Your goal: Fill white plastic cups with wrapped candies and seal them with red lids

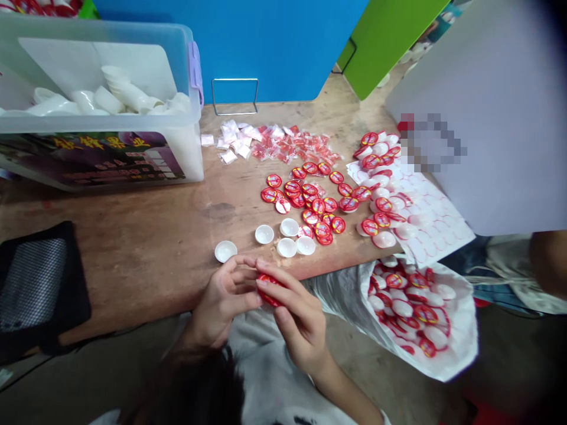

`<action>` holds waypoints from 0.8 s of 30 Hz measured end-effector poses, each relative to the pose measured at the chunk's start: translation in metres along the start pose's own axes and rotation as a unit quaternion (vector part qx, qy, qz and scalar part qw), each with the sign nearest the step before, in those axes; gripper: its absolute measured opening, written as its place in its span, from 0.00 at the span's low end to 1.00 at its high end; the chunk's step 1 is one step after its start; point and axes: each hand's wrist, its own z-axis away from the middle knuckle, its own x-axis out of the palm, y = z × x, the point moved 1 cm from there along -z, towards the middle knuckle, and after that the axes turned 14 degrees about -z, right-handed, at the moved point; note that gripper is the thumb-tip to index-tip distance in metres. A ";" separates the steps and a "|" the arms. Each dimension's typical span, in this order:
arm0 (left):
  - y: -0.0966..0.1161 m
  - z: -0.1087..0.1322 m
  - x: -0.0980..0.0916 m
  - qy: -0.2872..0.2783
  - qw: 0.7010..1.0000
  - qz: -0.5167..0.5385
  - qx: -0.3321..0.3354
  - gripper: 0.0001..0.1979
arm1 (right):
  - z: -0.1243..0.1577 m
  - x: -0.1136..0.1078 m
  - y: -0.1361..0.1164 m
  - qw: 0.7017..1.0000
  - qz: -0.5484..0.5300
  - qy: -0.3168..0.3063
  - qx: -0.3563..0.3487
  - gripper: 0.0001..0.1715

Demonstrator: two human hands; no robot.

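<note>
Between both hands, at the table's front edge, is a round red printed lid point(269, 289); whether a cup is under it is hidden by the fingers. My left hand point(219, 304) curls around its left side, thumb and fingertips against it. From the right, my right hand point(301, 316) has its fingers closed over it. Just beyond the hands stand several small white cups point(264, 234), one of them a white cup point(225, 251) close to my left fingers. Loose red lids point(310, 200) lie spread behind the cups. Farther back is a pile of small clear sachets point(283, 143), some white, some red.
A plastic bin point(197, 147) of white cups stands at the left. Red-lidded cups point(383, 203) cover the right side, partly on a printed sheet point(436, 236). A white sack point(467, 342) of lidded cups hangs below. Blue board point(248, 41) behind; another person's arm point(549, 260) at right.
</note>
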 end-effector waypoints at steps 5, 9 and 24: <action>0.001 0.002 -0.002 -0.008 0.999 -0.039 0.011 0.23 | -0.002 -0.008 0.000 0.997 0.024 -0.064 -0.022 0.27; 0.004 0.000 -0.004 -0.037 0.998 -0.043 0.017 0.23 | -0.004 -0.011 -0.003 0.997 0.036 -0.065 -0.035 0.30; 0.004 0.001 -0.004 0.026 0.989 -0.134 0.053 0.20 | -0.007 -0.010 0.006 0.988 0.104 -0.068 -0.091 0.36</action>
